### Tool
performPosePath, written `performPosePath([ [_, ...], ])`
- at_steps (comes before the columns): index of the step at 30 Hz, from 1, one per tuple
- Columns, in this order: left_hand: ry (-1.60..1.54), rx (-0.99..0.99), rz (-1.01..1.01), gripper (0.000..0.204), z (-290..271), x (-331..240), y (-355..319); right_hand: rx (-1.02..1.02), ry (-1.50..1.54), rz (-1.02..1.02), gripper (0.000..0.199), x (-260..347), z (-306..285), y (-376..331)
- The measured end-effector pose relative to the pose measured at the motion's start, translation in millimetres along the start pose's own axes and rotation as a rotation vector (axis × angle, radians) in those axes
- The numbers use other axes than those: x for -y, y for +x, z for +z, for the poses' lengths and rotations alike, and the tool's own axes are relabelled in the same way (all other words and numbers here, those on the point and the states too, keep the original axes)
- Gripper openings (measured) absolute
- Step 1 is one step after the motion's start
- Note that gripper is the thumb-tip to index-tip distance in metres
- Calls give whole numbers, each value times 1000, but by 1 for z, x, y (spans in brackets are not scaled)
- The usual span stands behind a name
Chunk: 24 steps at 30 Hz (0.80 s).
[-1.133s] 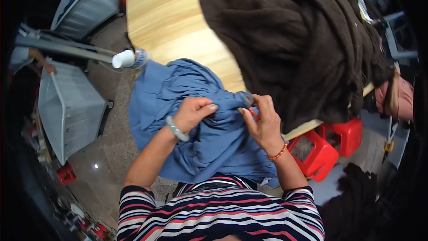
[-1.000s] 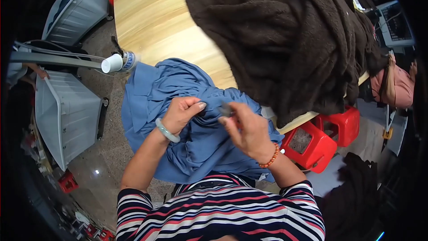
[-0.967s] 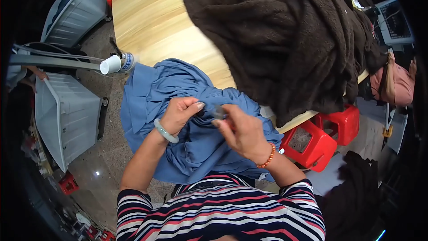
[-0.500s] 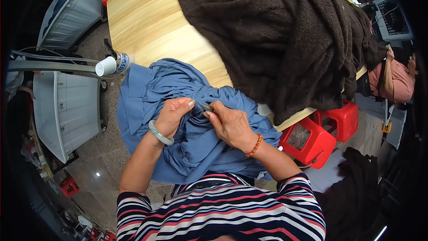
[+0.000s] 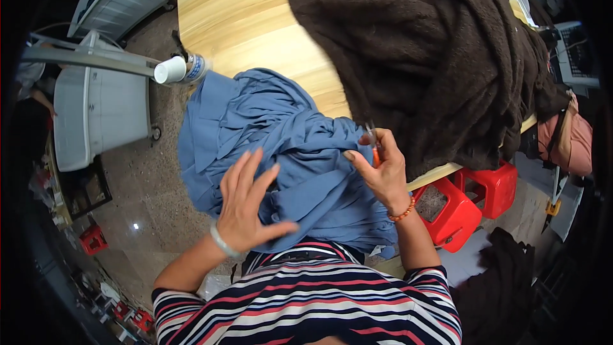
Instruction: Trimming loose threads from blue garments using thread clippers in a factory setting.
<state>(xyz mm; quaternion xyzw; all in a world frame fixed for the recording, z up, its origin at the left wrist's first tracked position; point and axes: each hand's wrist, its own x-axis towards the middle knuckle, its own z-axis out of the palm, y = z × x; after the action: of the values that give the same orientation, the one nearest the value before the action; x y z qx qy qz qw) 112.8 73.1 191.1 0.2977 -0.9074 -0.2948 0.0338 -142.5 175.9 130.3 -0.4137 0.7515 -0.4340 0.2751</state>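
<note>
A bunched blue cloth [image 5: 281, 115] lies over the near edge of the table and down across my lap. Over its near part my left hand [image 5: 246, 201] hovers, fingers spread and nothing in them, with a pale bangle at the wrist. Farther right, my right hand [image 5: 385, 169] is closed on a small pair of thread snips [image 5: 375, 147]. The snips have orange handles, and their metal tips point up and away from me, at the cloth's right side. Part of the snips is hidden by my fingers.
A dark brown fleecy cloth [image 5: 408, 57] covers the right of the wooden table [image 5: 236, 19]. A white paper cup [image 5: 170, 70] sits by the table's left edge. Red stools [image 5: 456, 217] stand at right, grey wheeled bins [image 5: 118, 112] at left. Another person [image 5: 565, 144] is at far right.
My hands were close together over the blue cloth. The left has moved back toward me and spread its fingers; the right has moved right with the snips. The view has shifted slightly.
</note>
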Motion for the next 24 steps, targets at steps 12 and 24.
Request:
performPosePath([
  [12,-191,-155,-171,11,-16,69,-39,676,241,174,21,22,22,7],
  [24,-770,-839,-658,72,-27,136,4,354,485,89,51,-7,50,66],
])
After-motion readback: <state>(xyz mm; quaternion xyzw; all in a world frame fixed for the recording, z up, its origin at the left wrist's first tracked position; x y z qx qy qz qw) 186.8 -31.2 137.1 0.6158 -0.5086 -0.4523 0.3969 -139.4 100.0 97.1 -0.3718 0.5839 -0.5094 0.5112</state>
